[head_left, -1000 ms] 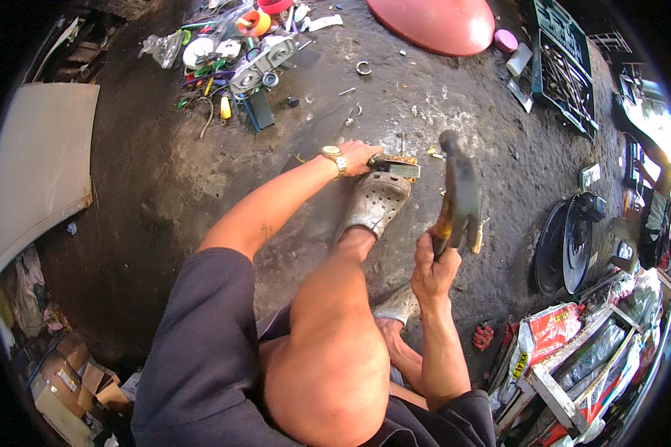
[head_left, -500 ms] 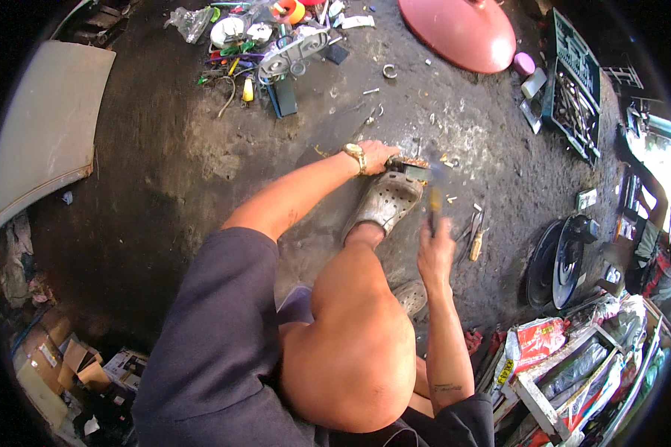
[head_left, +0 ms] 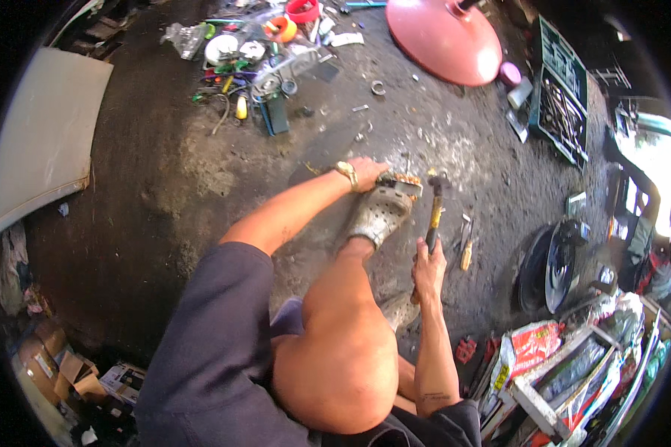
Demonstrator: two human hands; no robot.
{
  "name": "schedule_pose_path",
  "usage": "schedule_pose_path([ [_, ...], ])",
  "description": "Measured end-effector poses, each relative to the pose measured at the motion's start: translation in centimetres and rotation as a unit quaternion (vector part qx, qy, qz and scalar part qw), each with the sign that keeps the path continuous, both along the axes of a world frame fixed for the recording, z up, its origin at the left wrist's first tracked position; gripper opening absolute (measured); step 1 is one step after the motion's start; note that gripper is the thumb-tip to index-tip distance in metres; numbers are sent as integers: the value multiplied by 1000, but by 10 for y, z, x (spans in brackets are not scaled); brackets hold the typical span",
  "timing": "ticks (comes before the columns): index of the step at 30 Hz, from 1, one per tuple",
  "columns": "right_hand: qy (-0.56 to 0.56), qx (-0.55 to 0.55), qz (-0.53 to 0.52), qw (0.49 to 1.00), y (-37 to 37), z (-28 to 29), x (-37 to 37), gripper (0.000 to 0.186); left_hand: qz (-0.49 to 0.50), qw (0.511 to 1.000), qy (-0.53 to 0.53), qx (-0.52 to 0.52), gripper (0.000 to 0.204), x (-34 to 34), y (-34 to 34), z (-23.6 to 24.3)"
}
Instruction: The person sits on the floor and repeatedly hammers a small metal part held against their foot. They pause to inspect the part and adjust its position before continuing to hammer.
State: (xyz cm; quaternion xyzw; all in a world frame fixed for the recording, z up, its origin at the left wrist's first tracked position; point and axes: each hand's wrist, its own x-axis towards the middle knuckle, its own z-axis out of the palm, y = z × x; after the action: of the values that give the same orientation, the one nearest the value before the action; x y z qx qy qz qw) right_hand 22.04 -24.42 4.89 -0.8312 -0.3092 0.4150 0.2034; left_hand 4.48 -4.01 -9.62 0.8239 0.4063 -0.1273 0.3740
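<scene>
- Small dark block with a rough orange-brown top (head_left: 405, 179): it lies on the ground just above the middle of the frame, at the toe of a worn grey perforated clog (head_left: 381, 213); its material is too small to tell.
- The left hand (head_left: 365, 172), with a gold-coloured wristwatch (head_left: 347, 175) at its wrist, grasps the block's left end; how firmly the fingers press, I cannot tell.
- The right hand (head_left: 429, 272), right of the frame's centre, has its fingers wrapped round a hammer with a dark metal head and a yellow-and-black handle (head_left: 435, 217).
- The hammer's head is just beside the block's right end; whether they touch, I cannot tell.
- A tool with a pale wooden handle (head_left: 467, 255) lies on the ground, right of the hammer.
- The step in hand looks like hammering at the block's right end. The next move seems to call for a steady left hold, a lifted hammer and an aim clear of the clog.
- One second ago the hammer was raised, looming large; half a second ago its head was blurred near the block. Now it is low and sharper, while block, clog and left hand keep much the same arrangement.
</scene>
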Motion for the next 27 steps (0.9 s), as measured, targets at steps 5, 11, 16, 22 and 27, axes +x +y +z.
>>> schedule_pose_path([
  [5, 36, 54, -117, 991, -54, 4, 27, 26, -19, 999, 26, 32, 34, -1, 21, 59],
  [11, 86, 11, -219, 972, -110, -24, 41, 24, -25, 997, -23, 69, 34, 2, 28, 102],
  [16, 121, -4, -264, 957, -110, -35, 27, 22, -68, 996, 19, 55, 36, 13, 12, 87],
  [22, 99, 6, -230, 968, -85, -32, 21, 24, -93, 992, 34, 82, 31, 28, 9, 85],
  [27, 71, 37, -185, 979, -65, -31, 24, 29, -97, 989, 52, 100, 20, 43, 2, 94],
])
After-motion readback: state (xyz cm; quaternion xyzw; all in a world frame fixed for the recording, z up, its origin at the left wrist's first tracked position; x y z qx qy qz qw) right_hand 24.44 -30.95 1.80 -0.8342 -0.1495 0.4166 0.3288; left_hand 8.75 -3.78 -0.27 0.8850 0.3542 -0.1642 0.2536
